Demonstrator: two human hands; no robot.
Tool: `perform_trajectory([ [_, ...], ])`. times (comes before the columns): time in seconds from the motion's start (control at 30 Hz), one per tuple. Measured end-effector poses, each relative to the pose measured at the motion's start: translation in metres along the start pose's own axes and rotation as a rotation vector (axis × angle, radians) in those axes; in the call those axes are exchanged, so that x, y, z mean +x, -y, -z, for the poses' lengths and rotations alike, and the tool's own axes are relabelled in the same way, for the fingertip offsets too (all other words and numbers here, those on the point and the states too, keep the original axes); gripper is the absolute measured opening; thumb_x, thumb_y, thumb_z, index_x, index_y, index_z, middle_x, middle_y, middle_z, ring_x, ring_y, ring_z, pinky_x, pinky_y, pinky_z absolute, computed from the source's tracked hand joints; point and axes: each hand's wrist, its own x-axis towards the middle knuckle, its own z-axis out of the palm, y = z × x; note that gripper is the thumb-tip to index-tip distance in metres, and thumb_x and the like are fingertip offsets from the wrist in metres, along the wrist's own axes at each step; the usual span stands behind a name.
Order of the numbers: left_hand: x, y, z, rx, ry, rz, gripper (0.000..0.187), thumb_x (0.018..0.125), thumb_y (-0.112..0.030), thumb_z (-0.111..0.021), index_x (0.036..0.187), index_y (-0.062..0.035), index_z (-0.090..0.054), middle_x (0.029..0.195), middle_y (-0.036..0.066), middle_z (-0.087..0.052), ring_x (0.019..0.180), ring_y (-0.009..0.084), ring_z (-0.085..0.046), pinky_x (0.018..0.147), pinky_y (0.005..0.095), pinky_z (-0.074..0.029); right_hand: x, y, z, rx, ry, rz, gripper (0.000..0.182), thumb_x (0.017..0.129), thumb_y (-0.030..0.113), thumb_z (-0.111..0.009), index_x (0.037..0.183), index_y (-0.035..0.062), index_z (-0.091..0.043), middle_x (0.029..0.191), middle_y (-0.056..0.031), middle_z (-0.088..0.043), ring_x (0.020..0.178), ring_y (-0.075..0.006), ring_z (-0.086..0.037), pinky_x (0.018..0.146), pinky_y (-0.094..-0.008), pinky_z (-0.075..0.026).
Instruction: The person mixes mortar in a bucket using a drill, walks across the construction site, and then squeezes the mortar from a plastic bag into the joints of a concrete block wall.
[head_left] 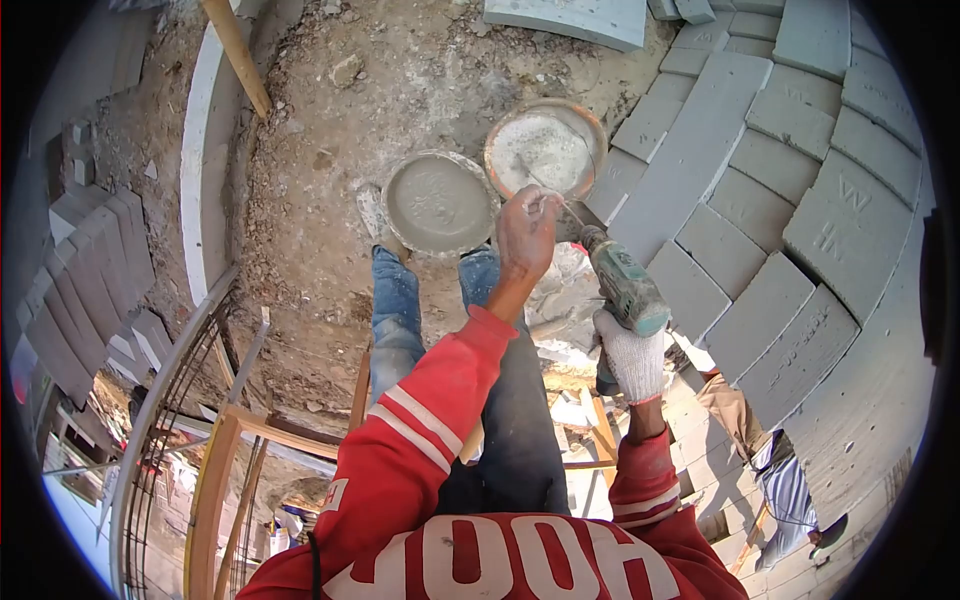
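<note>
My right hand (632, 358), in a white knit glove, grips the handle of a green cordless drill (630, 285). The drill's chuck points up and left, toward my other hand. My bare left hand (528, 230) is closed, its fingertips pinched around a thin metal rod (570, 210) near the front of the chuck. How the rod joins the drill is hard to make out. Just beyond my fingers stands a round orange-rimmed tub (598, 130) holding whitish powder. Beside it on the left is a round bucket (392, 222) of smooth wet grey mortar.
Grey blocks (690, 150) are stacked on the right. More blocks (95, 260) lean at the far left. A curved white edge (200, 170), a wooden post (238, 55) and timber framing (205, 490) stand left. Another person's striped clothing (785, 485) shows at lower right.
</note>
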Motion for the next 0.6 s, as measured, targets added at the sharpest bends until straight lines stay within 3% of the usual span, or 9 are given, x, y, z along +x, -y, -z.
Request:
perform_trajectory([
  [0.03, 0.003, 0.005, 0.013, 0.105, -0.029, 0.158, 0.021, 0.086, -0.017, -0.060, 0.089, 0.0012, -0.070, 0.076, 0.011, -0.069, 0.074, 0.0177, -0.065, 0.071, 0.0320, -0.050, 0.001, 0.000, 0.003, -0.061, 0.024, 0.030, 0.030, 0.077, 0.008, -0.064, 0.104, -0.0045, -0.061, 0.082, -0.0085, -0.065, 0.071, -0.0161, -0.061, 0.065, -0.0312, -0.050],
  [0.1, 0.004, 0.033, 0.030, 0.152, -0.028, 0.200, 0.023, 0.087, -0.019, -0.061, 0.091, 0.0012, -0.071, 0.077, 0.011, -0.071, 0.073, 0.0174, -0.066, 0.072, 0.0317, -0.050, 0.008, 0.005, 0.007, -0.008, 0.010, 0.008, 0.031, 0.077, 0.010, -0.065, 0.104, -0.0051, -0.062, 0.084, -0.0101, -0.066, 0.073, -0.0161, -0.063, 0.067, -0.0315, -0.051],
  [0.23, 0.000, 0.047, 0.054, 0.315, 0.022, 0.205, 0.025, 0.086, -0.020, -0.062, 0.093, 0.0009, -0.072, 0.079, 0.011, -0.071, 0.074, 0.0165, -0.066, 0.072, 0.0315, -0.050, 0.044, 0.029, 0.024, -0.023, -0.033, 0.207, 0.018, 0.076, 0.010, -0.063, 0.087, -0.0023, -0.059, 0.065, -0.0043, -0.059, 0.054, -0.0099, -0.053, 0.050, -0.0279, -0.043],
  [0.3, -0.002, 0.047, 0.057, 0.352, 0.045, 0.212, 0.020, 0.088, -0.008, -0.054, 0.089, 0.0019, -0.072, 0.080, 0.007, -0.070, 0.074, 0.0123, -0.064, 0.072, 0.0267, -0.051, 0.064, 0.030, 0.037, 0.016, 0.042, 0.103, 0.020, 0.077, 0.008, -0.063, 0.094, -0.0020, -0.060, 0.069, -0.0045, -0.060, 0.055, -0.0103, -0.055, 0.050, -0.0271, -0.043],
  [0.4, 0.010, 0.050, 0.054, 0.344, 0.034, 0.248, 0.020, 0.088, -0.008, -0.055, 0.090, 0.0017, -0.072, 0.080, 0.007, -0.070, 0.075, 0.0119, -0.064, 0.072, 0.0268, -0.051, 0.094, -0.001, 0.048, 0.220, -0.005, 0.071, 0.030, 0.080, 0.013, -0.070, 0.106, -0.0011, -0.065, 0.080, -0.0057, -0.066, 0.060, -0.0100, -0.058, 0.055, -0.0265, -0.047],
  [0.5, 0.026, 0.055, 0.056, 0.315, 0.054, 0.222, 0.019, 0.089, -0.008, -0.056, 0.090, 0.0017, -0.072, 0.081, 0.006, -0.070, 0.076, 0.0119, -0.064, 0.072, 0.0273, -0.051, 0.108, -0.020, 0.067, 0.246, -0.135, 0.022, 0.028, 0.082, 0.015, -0.072, 0.105, 0.0005, -0.066, 0.080, -0.0034, -0.066, 0.062, -0.0083, -0.058, 0.055, -0.0261, -0.047],
  [0.53, 0.029, 0.056, 0.059, 0.316, 0.050, 0.228, 0.019, 0.089, -0.008, -0.056, 0.090, 0.0017, -0.072, 0.081, 0.006, -0.070, 0.076, 0.0119, -0.064, 0.072, 0.0273, -0.051, 0.110, -0.026, 0.073, 0.154, -0.174, 0.066, 0.036, 0.083, 0.024, -0.074, 0.106, -0.0017, -0.065, 0.080, -0.0096, -0.068, 0.062, -0.0203, -0.063, 0.058, -0.0339, -0.050],
  [0.57, 0.034, 0.057, 0.064, 0.330, 0.061, 0.180, 0.019, 0.089, -0.010, -0.058, 0.091, 0.0014, -0.072, 0.081, 0.007, -0.071, 0.075, 0.0122, -0.065, 0.072, 0.0277, -0.051, 0.113, -0.038, 0.081, 0.152, -0.167, 0.065, 0.036, 0.083, 0.024, -0.074, 0.106, -0.0017, -0.065, 0.080, -0.0096, -0.068, 0.062, -0.0203, -0.063, 0.058, -0.0339, -0.050],
  [0.6, 0.036, 0.056, 0.071, 0.346, 0.065, 0.132, 0.019, 0.089, -0.012, -0.059, 0.092, 0.0010, -0.072, 0.081, 0.007, -0.071, 0.075, 0.0126, -0.065, 0.072, 0.0280, -0.051, 0.112, -0.041, 0.085, -0.189, -0.312, 0.126, 0.038, 0.085, 0.028, -0.072, 0.106, -0.0021, -0.064, 0.079, -0.0139, -0.068, 0.064, -0.0297, -0.063, 0.062, -0.0392, -0.051],
])
